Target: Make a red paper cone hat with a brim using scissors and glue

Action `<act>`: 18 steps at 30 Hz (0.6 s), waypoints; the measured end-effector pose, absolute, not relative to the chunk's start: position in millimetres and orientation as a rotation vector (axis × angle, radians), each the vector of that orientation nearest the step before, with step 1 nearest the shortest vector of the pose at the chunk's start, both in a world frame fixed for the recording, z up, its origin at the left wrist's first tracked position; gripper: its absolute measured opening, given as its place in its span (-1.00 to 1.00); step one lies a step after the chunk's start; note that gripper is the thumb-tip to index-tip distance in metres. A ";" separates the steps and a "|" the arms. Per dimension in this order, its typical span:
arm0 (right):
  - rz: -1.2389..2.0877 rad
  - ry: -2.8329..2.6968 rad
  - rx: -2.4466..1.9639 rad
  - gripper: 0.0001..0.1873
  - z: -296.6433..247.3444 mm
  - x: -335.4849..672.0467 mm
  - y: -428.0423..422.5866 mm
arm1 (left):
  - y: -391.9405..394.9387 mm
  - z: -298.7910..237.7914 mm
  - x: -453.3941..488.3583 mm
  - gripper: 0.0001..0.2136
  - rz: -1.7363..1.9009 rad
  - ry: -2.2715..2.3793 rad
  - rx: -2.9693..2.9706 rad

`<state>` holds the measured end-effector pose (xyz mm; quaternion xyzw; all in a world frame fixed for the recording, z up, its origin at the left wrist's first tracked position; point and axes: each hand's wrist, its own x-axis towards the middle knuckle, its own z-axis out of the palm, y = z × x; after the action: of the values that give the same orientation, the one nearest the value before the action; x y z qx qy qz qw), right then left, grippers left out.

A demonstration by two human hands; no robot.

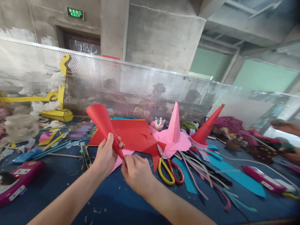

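A rolled red paper cone (100, 120) is held up in front of me, its wide end at upper left and its tip pointing down and right. My left hand (108, 153) wraps around the cone's lower half, thumb on the near side. Close to it, my right hand (137, 171) pinches the narrow tip. Behind the hands lies a sheet of red paper (133, 132) with a cut edge. Scissors with one yellow and one red handle (169, 168) rest right of my right hand. A pink paper cone hat (174, 134) stands beyond them.
A red cone (207, 128) stands right of the pink hat. Coloured pipe cleaners (199, 172) and a blue paper strip (236, 173) lie at right. Magenta devices (21, 178) sit on both sides. A clear jar (22, 128) and yellow model (56, 115) stand left; a mesh partition (131, 87) borders the back.
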<state>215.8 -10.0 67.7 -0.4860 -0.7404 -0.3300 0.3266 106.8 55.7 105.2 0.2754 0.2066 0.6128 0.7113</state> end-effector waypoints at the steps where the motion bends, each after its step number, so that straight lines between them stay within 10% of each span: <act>1: -0.813 -1.956 -1.266 -0.73 67.7 215.7 -9.9 | 55.2 105.9 105.7 -0.73 1.347 0.453 0.623; 12: 0.353 -1.620 -1.184 -0.81 82.6 219.3 -22.0 | 55.5 122.3 94.9 -0.76 1.028 0.429 0.414; 18: 0.133 -1.670 -1.229 -0.84 78.2 224.5 -18.8 | 58.5 119.8 96.3 -0.76 1.012 0.362 0.400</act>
<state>224.5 -18.8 78.2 -0.5097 -0.6928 0.0550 0.5072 96.3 58.5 119.8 0.1891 0.1712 0.4788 0.8401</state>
